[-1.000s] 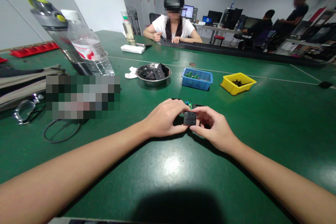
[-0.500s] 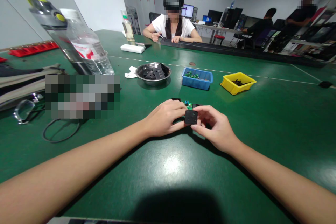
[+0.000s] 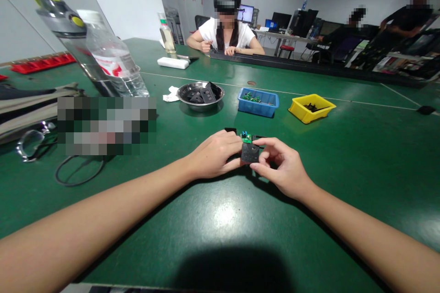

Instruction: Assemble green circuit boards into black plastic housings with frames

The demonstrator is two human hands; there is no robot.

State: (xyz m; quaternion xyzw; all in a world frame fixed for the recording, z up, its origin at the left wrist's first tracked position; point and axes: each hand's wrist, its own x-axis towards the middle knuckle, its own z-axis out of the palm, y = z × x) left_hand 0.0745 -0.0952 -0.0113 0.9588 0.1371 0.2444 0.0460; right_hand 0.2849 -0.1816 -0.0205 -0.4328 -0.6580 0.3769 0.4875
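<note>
Between my two hands is a small black square plastic part (image 3: 250,153), its flat face turned toward me. Just behind its top edge a green circuit board (image 3: 246,138) with a blue component shows. My left hand (image 3: 218,155) is closed round the left side of these parts, and a black end piece (image 3: 230,131) sticks out past its knuckles. With thumb and forefinger, my right hand (image 3: 287,165) pinches the square part at its right edge. Fingers hide where the board and the black parts meet, so I cannot tell if they are joined.
Beyond my hands stand a steel bowl (image 3: 182,100) of black casings, a blue bin (image 3: 259,109) with circuit boards and a yellow bin (image 3: 307,116) with dark parts. Bottles (image 3: 117,66) and a cable (image 3: 65,182) are at left. A person (image 3: 225,32) sits opposite.
The square part has tilted slightly, its face now catching more light, and a bit more of the circuit board shows. My hands barely moved. In the background, a standing person has shifted right.
</note>
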